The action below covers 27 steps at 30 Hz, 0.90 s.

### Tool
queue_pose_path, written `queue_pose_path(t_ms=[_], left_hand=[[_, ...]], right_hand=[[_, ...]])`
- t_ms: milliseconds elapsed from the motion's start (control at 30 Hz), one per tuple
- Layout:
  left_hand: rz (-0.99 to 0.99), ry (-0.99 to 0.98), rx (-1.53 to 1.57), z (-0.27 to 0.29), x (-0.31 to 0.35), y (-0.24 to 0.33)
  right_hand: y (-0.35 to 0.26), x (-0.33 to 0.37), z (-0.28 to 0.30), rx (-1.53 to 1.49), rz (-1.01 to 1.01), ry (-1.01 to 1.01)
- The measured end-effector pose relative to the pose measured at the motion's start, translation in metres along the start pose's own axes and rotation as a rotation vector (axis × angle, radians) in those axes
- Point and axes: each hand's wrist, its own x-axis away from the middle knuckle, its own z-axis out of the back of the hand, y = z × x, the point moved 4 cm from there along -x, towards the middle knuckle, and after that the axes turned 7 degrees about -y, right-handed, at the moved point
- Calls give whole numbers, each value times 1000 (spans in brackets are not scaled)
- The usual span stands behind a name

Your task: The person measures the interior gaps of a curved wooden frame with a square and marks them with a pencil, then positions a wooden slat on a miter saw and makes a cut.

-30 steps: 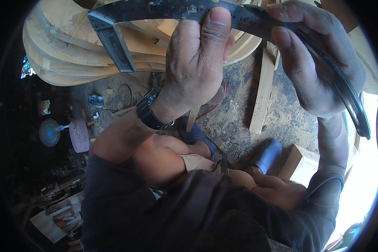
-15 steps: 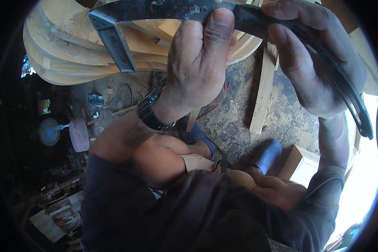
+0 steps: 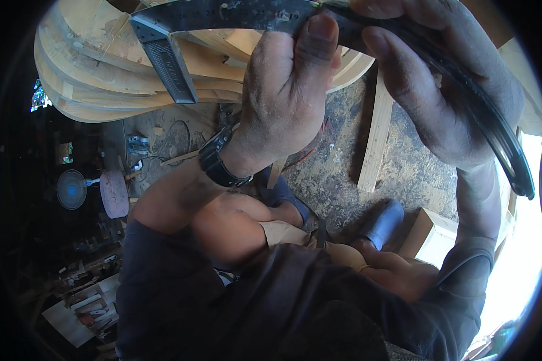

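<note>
Gripping the try square (image 3: 235, 18), the left hand (image 3: 283, 96) is positioned at the middle of its blade: back of the hand upward, thumb straight and laid over the blade's near edge, remaining fingers folded beneath and mostly hidden. A black wristwatch (image 3: 215, 165) sits on the left wrist. The right hand (image 3: 439, 123), at the right of the square, holds a long dark tool (image 3: 507, 147) between thumb and bent fingers, the thumb angled toward the blade. The tool's rear end projects past the palm; its front end overlaps the blade, and contact between the two cannot be confirmed.

The square is raised above the floor, blade running left to right, stock (image 3: 171, 69) at its left end angled toward the body. Markings: graduations with numerals run along the blade; a lettered legend runs along the stock's textured face.

Beneath the left part of the square stands a curved, layered wooden workpiece (image 3: 96, 72). Below the square's right part, a wooden strip (image 3: 377, 135) lies on the stained floor (image 3: 427, 156).
</note>
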Motion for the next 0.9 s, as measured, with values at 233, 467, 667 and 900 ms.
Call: queue_pose_path(t_ms=[233,467,667,900], left_hand=[[28,63,-118,-5,-2,8],[23,-34,-198,0,-3,7],[-68,64,-97,9,-2,8],[-97,198,-187,37,33,49]], right_hand=[[6,6,8,-90,-161,-178],[-5,17,26,265,-117,-186],[5,13,-6,279,77,-196],[2,1,-28,113,202,-111]])
